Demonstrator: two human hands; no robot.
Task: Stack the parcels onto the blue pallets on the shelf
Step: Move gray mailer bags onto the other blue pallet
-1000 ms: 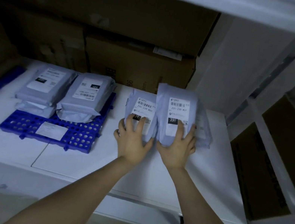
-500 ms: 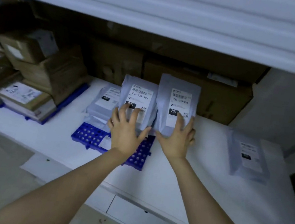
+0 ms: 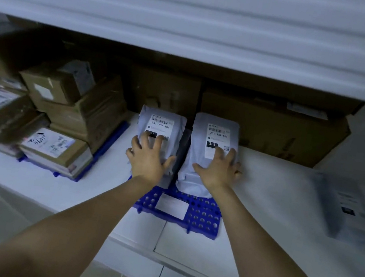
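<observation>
Presently observed: two parcels on the stack; judged to be the seating step, release not yet made
Left hand (image 3: 148,160): fingers spread and lightly bent, pressing on the near end of the left grey plastic mailer parcel (image 3: 161,127); thumb also on top; nothing visibly pinched
Right hand (image 3: 218,172): same spread, pressing the right grey plastic mailer parcel (image 3: 216,129); little finger lies over its outer edge
Parcel position: labels up, lengthwise, side by side with a narrow gap; both rest on lower grey parcels (image 3: 191,185) at the back of the blue perforated plastic pallet (image 3: 202,219)
Reason for hold: judged that flat pressure from above levels the soft mailers and squares them, so the stack does not slide
Pallet: front part bare but for a white label; it stands on the white shelf (image 3: 277,191)
Outstanding: a third grey parcel (image 3: 349,209), blurred, lies on the shelf well to the right; judged unstacked
Surroundings: brown cardboard boxes (image 3: 73,104) on a second blue pallet (image 3: 112,140) at left; large brown cartons (image 3: 270,129) behind
</observation>
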